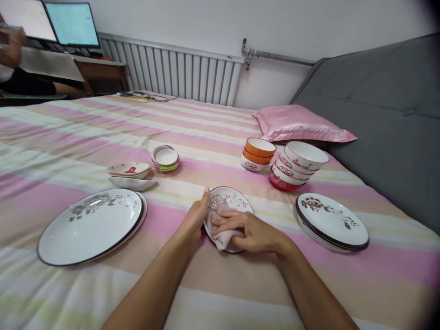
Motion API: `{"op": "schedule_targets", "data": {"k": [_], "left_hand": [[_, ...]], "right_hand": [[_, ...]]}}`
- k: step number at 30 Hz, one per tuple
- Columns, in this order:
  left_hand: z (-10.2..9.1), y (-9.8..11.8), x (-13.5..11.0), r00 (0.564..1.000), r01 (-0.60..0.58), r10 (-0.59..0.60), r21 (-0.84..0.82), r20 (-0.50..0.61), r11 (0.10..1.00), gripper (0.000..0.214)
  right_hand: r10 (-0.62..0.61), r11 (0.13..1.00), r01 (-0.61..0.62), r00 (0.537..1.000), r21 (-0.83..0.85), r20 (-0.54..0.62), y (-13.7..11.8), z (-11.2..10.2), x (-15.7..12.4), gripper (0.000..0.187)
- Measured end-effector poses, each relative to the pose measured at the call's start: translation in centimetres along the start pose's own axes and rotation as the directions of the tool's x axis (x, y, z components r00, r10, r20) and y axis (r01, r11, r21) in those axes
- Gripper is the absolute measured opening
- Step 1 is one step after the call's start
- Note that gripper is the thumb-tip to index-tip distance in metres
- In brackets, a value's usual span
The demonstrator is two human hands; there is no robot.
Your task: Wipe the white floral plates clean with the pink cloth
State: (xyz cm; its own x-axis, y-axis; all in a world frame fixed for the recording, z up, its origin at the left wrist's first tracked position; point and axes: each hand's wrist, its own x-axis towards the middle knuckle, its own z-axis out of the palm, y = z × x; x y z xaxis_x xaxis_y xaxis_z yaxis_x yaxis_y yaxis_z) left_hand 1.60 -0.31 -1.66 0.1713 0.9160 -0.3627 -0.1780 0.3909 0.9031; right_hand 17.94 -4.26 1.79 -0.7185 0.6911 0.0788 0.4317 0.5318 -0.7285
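A small white plate [237,196] with a dark rim and a brown flower pattern is in the middle of the view, just above the striped bedspread. My left hand [198,214] grips its left edge, thumb up at the rim, the other fingers mostly hidden. Bunched under my right hand [245,229] is a pale pinkish cloth [220,229], held by the fingers and pressed on the plate's face. To the right lies a stack of similar plates [332,220]. Large oval plates [92,224] are stacked on the left.
Beyond the hands stand stacked orange bowls [259,151] and red-and-white bowls [297,167]. Small dishes [167,158] and boat-shaped dishes [129,170] sit at left. A pink pillow [299,123] rests by the grey headboard [374,105]. Another person [13,59] sits near monitors [73,25].
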Motion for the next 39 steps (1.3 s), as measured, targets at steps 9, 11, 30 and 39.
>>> {"op": "schedule_targets", "data": {"k": [9,11,30,39], "left_hand": [[-0.2,-0.3,0.2,1.000,0.012,-0.012,0.007,0.003,1.000,0.066],[-0.2,-0.3,0.1,1.000,-0.004,0.004,0.005,0.022,1.000,0.065],[0.0,0.4,-0.5,1.000,0.014,-0.014,0.028,0.005,0.999,0.063],[0.1,0.4,-0.6,0.996,-0.019,0.018,0.020,0.083,1.000,0.060]], "right_hand": [[0.090,0.985,-0.113,0.981,0.127,0.170,0.1,-1.5,-1.4,0.047],[0.124,0.984,-0.145,0.976,0.106,0.181,0.4,-1.8,-1.8,0.047],[-0.131,0.942,-0.189,0.557,-0.278,-0.820,2.9,-2.9,-1.5,0.039],[0.083,0.900,-0.238,0.916,-0.366,-0.391,5.2,0.3,-0.1,0.055]]}}
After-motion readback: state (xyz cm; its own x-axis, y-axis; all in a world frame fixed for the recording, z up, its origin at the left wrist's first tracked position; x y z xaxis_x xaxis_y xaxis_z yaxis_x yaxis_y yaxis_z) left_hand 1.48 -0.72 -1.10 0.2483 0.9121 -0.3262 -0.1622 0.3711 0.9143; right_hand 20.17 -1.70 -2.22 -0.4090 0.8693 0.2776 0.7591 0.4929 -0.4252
